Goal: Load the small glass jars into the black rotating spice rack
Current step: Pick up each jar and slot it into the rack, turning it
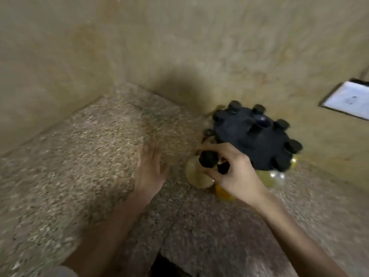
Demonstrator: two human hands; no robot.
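Note:
The black rotating spice rack (255,136) stands on the speckled stone counter against the right wall, with black-lidded jars around its rim. My right hand (233,172) grips a small glass jar (199,174) by its black lid, at the rack's left front edge; the jar holds pale yellowish contents. A second jar with orange-yellow contents (224,193) shows just below my right palm. My left hand (149,168) hovers flat over the counter, left of the jar, fingers apart and holding nothing. The view is motion-blurred.
Beige walls meet in a corner behind the counter (89,166). A white switch plate (347,99) is on the right wall. A dark gap (169,266) opens at the counter's front edge below my arms.

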